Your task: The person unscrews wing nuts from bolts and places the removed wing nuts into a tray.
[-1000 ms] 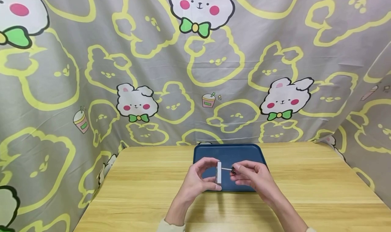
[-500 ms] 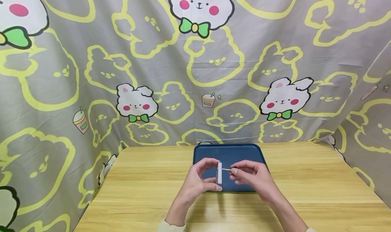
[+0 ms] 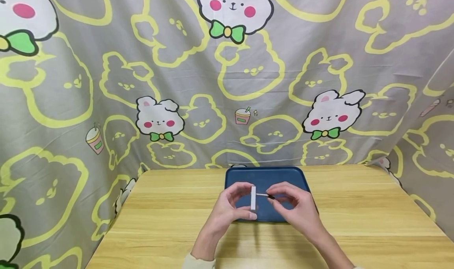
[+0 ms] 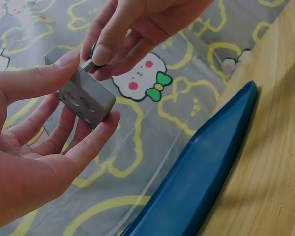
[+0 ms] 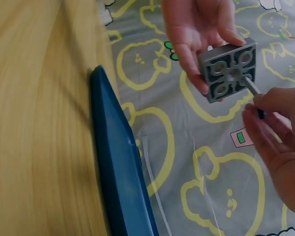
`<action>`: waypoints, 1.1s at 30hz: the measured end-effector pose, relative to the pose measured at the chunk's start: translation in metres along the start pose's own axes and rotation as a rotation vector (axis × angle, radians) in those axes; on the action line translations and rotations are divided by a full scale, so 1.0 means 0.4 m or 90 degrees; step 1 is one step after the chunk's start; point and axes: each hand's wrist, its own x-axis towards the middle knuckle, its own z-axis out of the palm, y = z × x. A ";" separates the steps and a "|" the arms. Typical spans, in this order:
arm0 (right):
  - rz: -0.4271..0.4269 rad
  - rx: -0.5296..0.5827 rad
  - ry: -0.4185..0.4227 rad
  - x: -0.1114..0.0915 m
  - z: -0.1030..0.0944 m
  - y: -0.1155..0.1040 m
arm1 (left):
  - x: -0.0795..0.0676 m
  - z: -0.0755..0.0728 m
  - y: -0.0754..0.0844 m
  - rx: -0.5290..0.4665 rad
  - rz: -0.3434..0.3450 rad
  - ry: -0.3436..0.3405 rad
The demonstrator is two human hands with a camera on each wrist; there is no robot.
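Note:
Upright above the tray, a grey square block (image 3: pixel 253 198) is held at its edges between the thumb and fingers of my left hand (image 3: pixel 227 206). The right wrist view shows the block's ribbed face (image 5: pixel 231 73), with several round recesses. A threaded screw (image 5: pixel 252 86) with a black head meets that face near one corner recess; how deep its tip sits cannot be told. My right hand (image 3: pixel 296 204) pinches the screw at its black head with thumb and fingertips. In the left wrist view, round holes show on the block's other side (image 4: pixel 83 96).
Below both hands lies a dark blue tray (image 3: pixel 264 174) with a raised rim, on a light wooden table (image 3: pixel 170 206). A grey curtain (image 3: pixel 213 76) with rabbit prints hangs behind the table and along both sides.
My right thumb and fingers have shifted around the black screw head, the thumb ending lower. The block has moved up and left slightly. The left hand's grip looks the same.

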 end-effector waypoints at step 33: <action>0.322 0.163 0.045 0.014 -0.013 -0.030 | -0.003 0.006 0.011 0.012 0.005 0.021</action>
